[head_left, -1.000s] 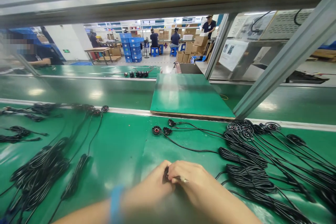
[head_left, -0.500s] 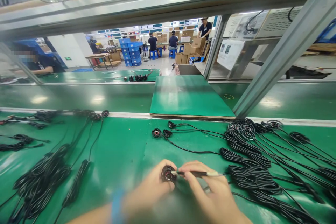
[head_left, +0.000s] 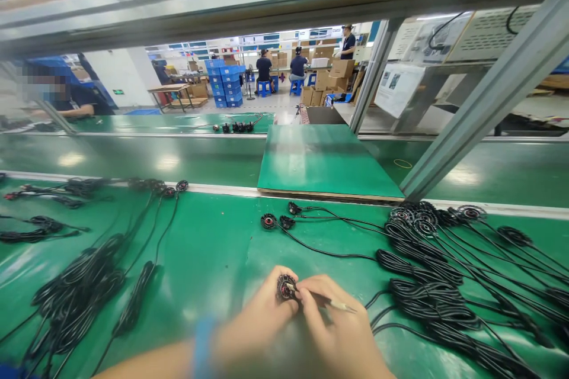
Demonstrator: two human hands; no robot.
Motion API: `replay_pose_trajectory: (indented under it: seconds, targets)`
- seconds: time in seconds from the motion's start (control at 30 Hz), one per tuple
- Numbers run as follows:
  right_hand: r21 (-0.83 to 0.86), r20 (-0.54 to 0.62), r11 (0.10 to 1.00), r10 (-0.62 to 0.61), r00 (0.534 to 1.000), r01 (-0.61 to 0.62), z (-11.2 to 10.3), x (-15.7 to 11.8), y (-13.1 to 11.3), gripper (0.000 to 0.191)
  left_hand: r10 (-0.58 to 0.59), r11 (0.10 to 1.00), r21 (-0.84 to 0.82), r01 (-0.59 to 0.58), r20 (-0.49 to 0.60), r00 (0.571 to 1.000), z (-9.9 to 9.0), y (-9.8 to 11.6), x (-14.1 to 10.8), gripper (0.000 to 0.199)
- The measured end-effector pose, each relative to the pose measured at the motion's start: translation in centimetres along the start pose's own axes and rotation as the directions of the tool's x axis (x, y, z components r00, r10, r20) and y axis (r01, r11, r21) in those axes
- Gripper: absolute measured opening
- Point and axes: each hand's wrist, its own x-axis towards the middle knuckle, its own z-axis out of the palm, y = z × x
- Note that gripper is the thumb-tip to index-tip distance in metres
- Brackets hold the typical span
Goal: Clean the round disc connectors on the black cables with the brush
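Near the front of the green bench, my left hand (head_left: 267,305) grips a small round black part (head_left: 285,288) with a ring of slots and reddish details at its centre. Its round face is turned up and toward the right. My right hand (head_left: 338,314) pinches a slim pen-like tool (head_left: 320,299) with a dark middle and pale ends. The tool's pale tip is at the middle of the round part; whether it touches cannot be made out. A blue band (head_left: 203,346) circles my left wrist. The palms hide the underside of the part.
Bundled black cables (head_left: 435,302) with round heads lie to the right, more cable bundles (head_left: 84,278) to the left. Ahead are a loose round part (head_left: 268,221), a raised green board (head_left: 329,160) and a slanting metal post (head_left: 484,83). A co-worker (head_left: 66,92) sits across the bench.
The tool in my right hand has tilted, its rear end now lower and nearer me. The round part has turned slightly in my left hand. The view has shifted a little.
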Motion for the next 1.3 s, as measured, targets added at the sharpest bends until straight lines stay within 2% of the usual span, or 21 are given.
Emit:
replay_pose_trajectory:
  seconds: [0.17, 0.3, 0.37, 0.53, 0.67, 0.73, 0.87, 0.93, 1.13, 1.3]
  targets:
    - [-0.004, -0.026, 1.0, 0.005, 1.0, -0.005, 0.1, -0.2, 0.3, 0.021, -0.021, 0.999, 0.039, 0.022, -0.019, 1.0, 0.2, -0.1, -0.2, 0.034]
    - [0.016, -0.047, 0.99, -0.142, 0.989, 0.143, 0.4, -1.0, 0.7, 0.017, -0.019, 0.995, 0.096, 0.024, -0.058, 0.998, 0.2, -0.5, -0.3, 0.037]
    - [0.042, -0.044, 0.983, -0.176, 0.984, 0.177, 0.4, -1.2, 0.8, 0.018, -0.014, 0.991, 0.133, 0.022, -0.064, 0.998, 0.2, -0.7, -0.5, 0.039]
    - [0.043, -0.029, 0.998, -0.041, 0.999, 0.043, 0.3, -0.9, 0.8, 0.024, 0.029, 0.976, 0.216, -0.013, -0.072, 0.997, 0.4, -0.7, -0.6, 0.032]
    - [0.1, -0.032, 0.993, 0.067, 0.997, -0.063, -0.3, -0.1, 0.7, 0.026, 0.079, 0.982, 0.178, -0.068, -0.057, 0.995, 0.2, -0.7, -0.4, 0.029]
    - [0.133, -0.083, 0.989, 0.069, 0.994, -0.058, -0.7, 0.1, 0.6, 0.023, 0.091, 0.986, 0.147, -0.082, -0.054, 0.994, 0.0, -0.7, -0.2, 0.03]
    - [0.154, -0.174, 0.988, -0.005, 0.985, 0.032, -1.4, 0.0, 0.4, 0.015, 0.065, 0.995, 0.075, -0.063, -0.031, 0.997, -0.2, -0.8, 0.1, 0.031]
    - [0.154, -0.153, 0.987, -0.018, 0.988, 0.042, -1.4, -0.1, 0.5, 0.015, 0.048, 0.998, 0.04, -0.047, -0.027, 0.998, -0.2, -0.7, 0.2, 0.033]
    - [0.233, 0.025, 0.972, -0.049, 0.998, 0.042, -0.9, -0.2, 1.1, 0.019, -0.004, 1.0, -0.026, 0.004, 0.013, 1.0, -0.2, -0.4, 0.2, 0.032]
    - [0.219, 0.144, 0.975, -0.08, 0.986, 0.047, -1.0, 0.0, 1.0, 0.021, -0.003, 1.0, 0.004, 0.003, 0.033, 0.999, 0.0, -0.1, 0.2, 0.032]
